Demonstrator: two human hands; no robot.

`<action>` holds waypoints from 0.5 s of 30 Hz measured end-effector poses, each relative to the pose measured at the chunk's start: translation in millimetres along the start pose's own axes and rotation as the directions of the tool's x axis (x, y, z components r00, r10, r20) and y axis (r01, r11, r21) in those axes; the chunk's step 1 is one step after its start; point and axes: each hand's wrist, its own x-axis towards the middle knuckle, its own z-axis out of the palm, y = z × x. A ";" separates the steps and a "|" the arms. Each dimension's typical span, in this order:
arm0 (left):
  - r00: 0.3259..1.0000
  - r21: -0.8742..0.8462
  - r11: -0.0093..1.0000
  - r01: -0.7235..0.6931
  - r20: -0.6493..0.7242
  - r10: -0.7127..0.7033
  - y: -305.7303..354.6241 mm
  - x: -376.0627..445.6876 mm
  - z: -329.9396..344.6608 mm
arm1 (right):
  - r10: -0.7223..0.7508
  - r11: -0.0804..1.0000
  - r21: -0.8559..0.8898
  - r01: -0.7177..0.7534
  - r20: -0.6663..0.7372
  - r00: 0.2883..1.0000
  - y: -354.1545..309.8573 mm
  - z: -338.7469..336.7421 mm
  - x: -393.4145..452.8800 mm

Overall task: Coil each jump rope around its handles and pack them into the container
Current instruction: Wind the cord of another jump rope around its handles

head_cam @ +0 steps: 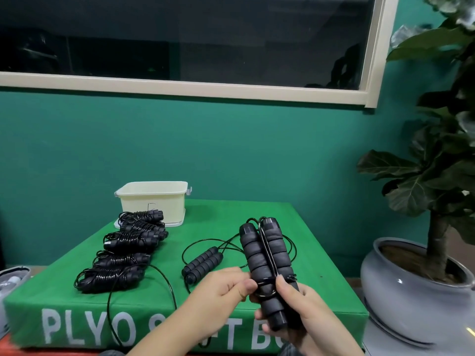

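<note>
My right hand (pixel 305 314) grips the lower end of two black foam handles (pixel 267 255) held side by side, upright and tilted slightly left. A few turns of thin black rope (pixel 272 281) wrap their lower part. My left hand (pixel 226 286) pinches the rope against the handles' left side. The rest of that rope loops loosely over the green box top. Another uncoiled jump rope (pixel 203 263) lies just left of the held one. Several coiled jump ropes (pixel 123 258) lie in a row on the left. The cream container (pixel 154 201) stands at the back.
The green plyo box (pixel 231 219) carries everything; loose rope (pixel 113 314) hangs over its front edge. A potted plant in a grey pot (pixel 401 286) stands close on the right. A teal wall and a window lie behind. A grey object (pixel 12 278) sits at the far left.
</note>
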 end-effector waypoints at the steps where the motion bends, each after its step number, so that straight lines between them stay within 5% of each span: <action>1: 0.999 0.017 1.000 0.012 -0.037 -0.011 1.0 -0.3 -0.8 | -0.027 1.000 -0.004 0.027 -0.038 0.999 0.1 2.8 0.8; 15: 0.973 0.077 0.996 0.046 -0.228 -0.027 6.3 -6.0 -2.9 | -0.206 0.976 -0.015 0.216 -0.376 0.904 16.4 21.1 15.7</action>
